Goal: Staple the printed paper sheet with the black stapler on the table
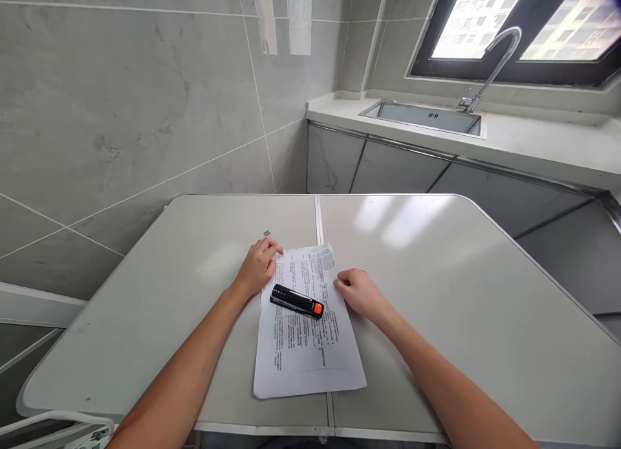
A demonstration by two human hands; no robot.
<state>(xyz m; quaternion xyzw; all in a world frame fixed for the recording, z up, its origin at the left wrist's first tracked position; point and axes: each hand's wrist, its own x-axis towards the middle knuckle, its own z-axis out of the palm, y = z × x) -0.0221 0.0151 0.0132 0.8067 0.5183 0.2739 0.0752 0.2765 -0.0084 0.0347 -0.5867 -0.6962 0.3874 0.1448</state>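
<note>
A stack of printed white paper sheets [305, 345] lies on the grey folding table [436, 274]. A black stapler with an orange end [296, 301] rests across the upper half of the sheets. My left hand [257, 265] presses on the top left corner of the papers, fingers curled down on the edge. My right hand [358, 291] sits at the right edge of the sheets, fingers curled in and touching the paper. The top right corner of the stack [326, 255] is ruffled.
A tiny dark object [266, 233] lies on the table beyond my left hand. Behind the table stands a counter with a steel sink [422, 117] and a curved tap [492, 67] under a window. A tiled wall stands at left.
</note>
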